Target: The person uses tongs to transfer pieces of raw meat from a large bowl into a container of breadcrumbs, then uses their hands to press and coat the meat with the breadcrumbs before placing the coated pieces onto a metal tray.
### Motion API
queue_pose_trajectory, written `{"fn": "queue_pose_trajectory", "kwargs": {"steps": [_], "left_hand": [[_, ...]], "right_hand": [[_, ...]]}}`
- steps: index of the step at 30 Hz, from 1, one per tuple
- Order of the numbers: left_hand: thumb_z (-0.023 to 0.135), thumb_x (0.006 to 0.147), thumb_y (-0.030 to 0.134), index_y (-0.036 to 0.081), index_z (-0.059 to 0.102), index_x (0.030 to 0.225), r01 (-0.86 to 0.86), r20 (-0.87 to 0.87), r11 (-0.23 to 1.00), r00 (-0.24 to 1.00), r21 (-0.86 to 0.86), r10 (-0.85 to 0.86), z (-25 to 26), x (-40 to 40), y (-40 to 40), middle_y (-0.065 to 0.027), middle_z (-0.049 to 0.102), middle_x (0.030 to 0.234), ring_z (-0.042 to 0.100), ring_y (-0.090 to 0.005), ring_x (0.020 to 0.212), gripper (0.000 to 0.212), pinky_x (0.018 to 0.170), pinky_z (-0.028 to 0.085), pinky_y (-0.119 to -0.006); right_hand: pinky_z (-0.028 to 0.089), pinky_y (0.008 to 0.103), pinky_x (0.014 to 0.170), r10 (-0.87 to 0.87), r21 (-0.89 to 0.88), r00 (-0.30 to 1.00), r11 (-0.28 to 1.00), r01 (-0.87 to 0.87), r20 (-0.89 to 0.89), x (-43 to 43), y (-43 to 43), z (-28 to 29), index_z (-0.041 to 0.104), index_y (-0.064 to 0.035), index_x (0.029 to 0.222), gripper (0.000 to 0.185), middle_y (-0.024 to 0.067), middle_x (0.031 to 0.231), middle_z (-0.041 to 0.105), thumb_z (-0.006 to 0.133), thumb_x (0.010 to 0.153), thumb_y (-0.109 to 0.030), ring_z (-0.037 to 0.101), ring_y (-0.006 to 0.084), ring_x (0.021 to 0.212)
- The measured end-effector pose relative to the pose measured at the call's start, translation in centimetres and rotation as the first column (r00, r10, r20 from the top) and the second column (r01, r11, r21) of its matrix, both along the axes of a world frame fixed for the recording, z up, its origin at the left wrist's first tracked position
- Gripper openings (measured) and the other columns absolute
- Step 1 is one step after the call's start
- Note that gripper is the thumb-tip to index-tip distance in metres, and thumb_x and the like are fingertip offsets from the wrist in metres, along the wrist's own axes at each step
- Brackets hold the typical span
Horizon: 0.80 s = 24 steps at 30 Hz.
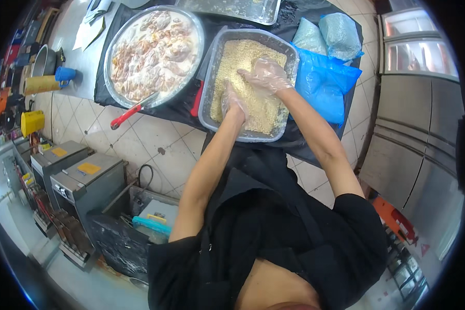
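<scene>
A grey plastic tub (294, 73) of pale yellow crumbs (269, 116) stands at the table's near edge. In the crumbs at the tub's left side is my left hand (232, 101), in a clear plastic glove, its fingertips partly hidden. My right hand (266, 75), gloved the same way, rests on the crumbs at the upper right with fingers spread. Whether either hand holds anything beneath the crumbs cannot be told. Left of the tub, a large round metal bowl (107, 73) contains raw, floury meat pieces (151, 58). A red-handled utensil (127, 116) leans over its near rim.
Blue plastic bags (321, 85) and clear bags of crumbs (339, 33) lie right of the tub. Behind it is a metal tray (236, 9). Another red handle (197, 101) lies between bowl and tub. Metal fryers (89, 174) stand lower left; steel cabinets (403, 100) stand right.
</scene>
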State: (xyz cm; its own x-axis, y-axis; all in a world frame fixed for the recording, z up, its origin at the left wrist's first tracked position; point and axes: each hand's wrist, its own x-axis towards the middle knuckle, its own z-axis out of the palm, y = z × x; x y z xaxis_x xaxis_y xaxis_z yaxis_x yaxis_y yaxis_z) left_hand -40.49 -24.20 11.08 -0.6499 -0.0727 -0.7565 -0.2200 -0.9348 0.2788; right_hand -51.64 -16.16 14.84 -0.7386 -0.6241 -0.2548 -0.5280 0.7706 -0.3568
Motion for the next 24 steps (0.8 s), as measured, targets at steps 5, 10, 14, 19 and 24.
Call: {"fn": "queue_pose_trajectory", "kwargs": {"steps": [5, 10, 14, 19, 24], "left_hand": [[0.022, 0.087, 0.086, 0.014, 0.033, 0.155, 0.015, -0.147, 0.999, 0.989, 0.038, -0.009, 0.6, -1.0, 0.5, -0.0155, 0.043, 0.151, 0.045, -0.0346, 0.137, 0.099, 0.112, 0.039, -0.054], [0.025, 0.086, 0.087, 0.015, 0.032, 0.156, 0.069, -0.212, 0.992, 0.976, 0.106, -0.045, 0.2, -1.4, 1.0, -0.0150, 0.042, 0.152, 0.043, -0.0348, 0.138, 0.100, 0.112, 0.038, -0.054], [0.027, 0.089, 0.083, 0.014, 0.035, 0.154, 0.021, -0.309, 0.973, 0.950, 0.229, 0.053, -1.8, -1.6, 0.9, -0.0151, 0.044, 0.150, 0.046, -0.0343, 0.135, 0.095, 0.112, 0.038, -0.053], [0.030, 0.093, 0.076, 0.015, 0.040, 0.151, 0.031, -0.189, 0.998, 0.982, 0.052, -0.021, -2.4, -2.7, 1.5, -0.0121, 0.049, 0.147, 0.049, -0.0319, 0.132, 0.085, 0.109, 0.041, -0.053], [0.032, 0.101, 0.054, 0.014, 0.048, 0.145, -0.004, -0.381, 0.941, 0.914, 0.339, 0.141, -2.8, -2.9, 1.2, -0.0103, 0.056, 0.142, 0.054, -0.0298, 0.128, 0.062, 0.108, 0.043, -0.049]], "right_hand": [[0.046, 0.0456, 0.103, -0.158, 0.098, 0.982, 0.984, 0.147, 0.108, -0.5, -0.9, 0.4, 0.071, 0.0058, 0.110, 0.085, 0.0292, 0.124, 0.063, 0.051, 0.086, -0.074, 0.061, 0.0409, 0.117], [0.046, 0.0478, 0.100, -0.169, 0.095, 0.974, 0.983, 0.155, 0.154, -1.0, -1.3, 0.8, 0.070, 0.0097, 0.104, 0.088, 0.0334, 0.115, 0.064, 0.047, 0.088, -0.074, 0.062, 0.0430, 0.112], [0.046, 0.0489, 0.096, -0.208, 0.139, 0.931, 0.975, 0.173, 0.301, -1.8, -1.3, 1.7, 0.071, 0.0100, 0.097, 0.089, 0.0325, 0.114, 0.065, 0.050, 0.087, -0.076, 0.064, 0.0403, 0.108], [0.041, 0.0420, 0.106, -0.359, 0.052, 0.827, 0.926, 0.374, 0.433, -2.5, 0.5, 1.3, 0.063, 0.0044, 0.127, 0.085, 0.0293, 0.129, 0.060, 0.052, 0.089, -0.071, 0.054, 0.0344, 0.129], [0.041, 0.0404, 0.108, -0.382, -0.018, 0.746, 0.884, 0.466, 0.546, -1.2, 0.7, 2.6, 0.061, -0.0092, 0.134, 0.064, 0.0181, 0.139, 0.058, 0.060, 0.092, -0.056, 0.052, 0.0330, 0.129]]}}
